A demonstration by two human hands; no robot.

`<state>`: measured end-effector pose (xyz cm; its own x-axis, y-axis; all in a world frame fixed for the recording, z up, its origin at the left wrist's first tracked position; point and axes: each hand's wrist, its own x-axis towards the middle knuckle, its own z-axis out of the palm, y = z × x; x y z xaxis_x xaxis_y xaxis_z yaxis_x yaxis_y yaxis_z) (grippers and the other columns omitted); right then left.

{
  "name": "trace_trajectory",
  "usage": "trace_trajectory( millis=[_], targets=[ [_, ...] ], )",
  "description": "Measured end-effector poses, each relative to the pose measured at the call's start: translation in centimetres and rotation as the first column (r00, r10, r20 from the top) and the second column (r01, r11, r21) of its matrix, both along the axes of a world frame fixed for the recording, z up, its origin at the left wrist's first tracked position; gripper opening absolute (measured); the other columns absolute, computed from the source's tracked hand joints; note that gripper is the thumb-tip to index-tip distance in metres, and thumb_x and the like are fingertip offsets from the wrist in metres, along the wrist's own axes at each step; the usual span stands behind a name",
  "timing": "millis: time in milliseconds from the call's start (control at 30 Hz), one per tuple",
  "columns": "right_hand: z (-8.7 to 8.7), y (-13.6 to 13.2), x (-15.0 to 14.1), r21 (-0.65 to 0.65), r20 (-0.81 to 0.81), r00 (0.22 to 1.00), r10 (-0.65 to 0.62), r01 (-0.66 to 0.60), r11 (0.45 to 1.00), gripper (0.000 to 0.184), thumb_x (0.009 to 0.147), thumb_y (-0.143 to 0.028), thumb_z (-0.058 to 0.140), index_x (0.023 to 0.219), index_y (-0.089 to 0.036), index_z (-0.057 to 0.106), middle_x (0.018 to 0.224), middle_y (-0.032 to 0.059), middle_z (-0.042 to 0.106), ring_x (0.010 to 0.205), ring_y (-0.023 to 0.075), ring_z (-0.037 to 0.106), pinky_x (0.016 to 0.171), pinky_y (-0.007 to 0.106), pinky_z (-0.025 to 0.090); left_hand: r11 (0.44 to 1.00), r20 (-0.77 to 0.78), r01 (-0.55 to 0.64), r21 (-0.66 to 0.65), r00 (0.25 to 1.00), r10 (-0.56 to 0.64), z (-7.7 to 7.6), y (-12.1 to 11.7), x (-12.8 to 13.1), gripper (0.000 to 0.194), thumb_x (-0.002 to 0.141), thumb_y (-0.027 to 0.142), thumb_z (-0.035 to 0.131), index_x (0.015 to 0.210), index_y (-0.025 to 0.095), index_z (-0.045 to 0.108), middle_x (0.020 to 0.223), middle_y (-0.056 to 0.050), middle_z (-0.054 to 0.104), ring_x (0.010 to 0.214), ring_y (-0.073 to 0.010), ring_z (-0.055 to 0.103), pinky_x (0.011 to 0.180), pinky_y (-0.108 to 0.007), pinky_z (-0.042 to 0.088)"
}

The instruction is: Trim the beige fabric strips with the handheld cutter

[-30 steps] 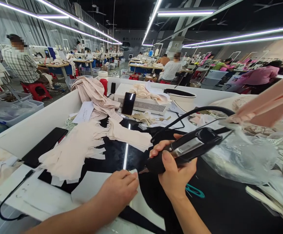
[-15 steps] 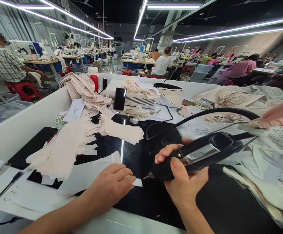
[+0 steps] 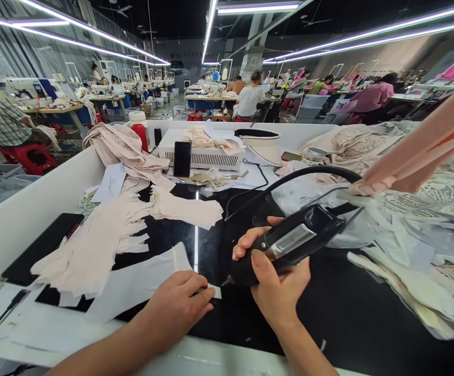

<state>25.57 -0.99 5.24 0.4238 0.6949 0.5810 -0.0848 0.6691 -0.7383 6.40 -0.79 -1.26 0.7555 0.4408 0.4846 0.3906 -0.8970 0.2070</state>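
Observation:
My right hand [image 3: 281, 292] is wrapped round a black corded hand tool [image 3: 289, 241] with a silver plate on its side. The tool is tilted, its small pointed tip low and to the left, close to the end of a white fabric piece [image 3: 136, 279]. On that piece rests my left hand [image 3: 182, 305], fingers curled and pressed together over its right end. Whether the tip touches the fabric I cannot tell. A peach cloth band [image 3: 418, 151], coming down from the upper right, is knotted at the tool's cable end.
Left lie a stack of cream cut pieces [image 3: 90, 243] and a black flat device [image 3: 41, 248]. Behind stand a phone [image 3: 182, 159], a vented white box [image 3: 207, 156] and a sun visor [image 3: 259, 143]. Lace and fabric [image 3: 418, 201] pile up on the right. People sit at sewing machines beyond the white wall.
The view has shifted, so most things sit further left in it. The tool's tip is slightly nearer my left hand and less of the fabric's right end shows. Both hands keep their holds.

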Motion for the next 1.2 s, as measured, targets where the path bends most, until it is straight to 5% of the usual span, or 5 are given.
trace_trajectory(
  millis=[333, 1200],
  targets=[
    [-0.1, -0.4, -0.2, -0.026, 0.006, 1.000, -0.001, 0.001, 1.000, 0.041, 0.091, -0.031, 0.086, 0.125, -0.029, 0.063, 0.084, -0.0035, 0.072, 0.061, 0.0144, 0.068, 0.056, 0.027, 0.060, 0.999, 0.024, -0.008, 0.045, 1.000, 0.007, 0.3, -0.1, 0.1, 0.026, 0.118, 0.024, 0.043, 0.116, 0.016, 0.068, 0.106, -0.007, 0.075, 0.094, -0.0211, 0.074, 0.082, -0.033, 0.064],
    [-0.2, -1.6, -0.4, -0.032, 0.044, 0.999, 0.013, -0.012, 0.999, 0.035, 0.096, -0.031, 0.082, 0.127, -0.031, 0.064, 0.084, -0.0028, 0.069, 0.062, 0.0153, 0.067, 0.055, 0.028, 0.060, 1.000, -0.005, -0.001, -0.012, 1.000, 0.001, 0.0, -0.1, -0.1, 0.018, 0.113, 0.023, 0.056, 0.126, 0.018, 0.067, 0.108, -0.007, 0.073, 0.101, -0.0214, 0.072, 0.089, -0.034, 0.063]
  ],
)
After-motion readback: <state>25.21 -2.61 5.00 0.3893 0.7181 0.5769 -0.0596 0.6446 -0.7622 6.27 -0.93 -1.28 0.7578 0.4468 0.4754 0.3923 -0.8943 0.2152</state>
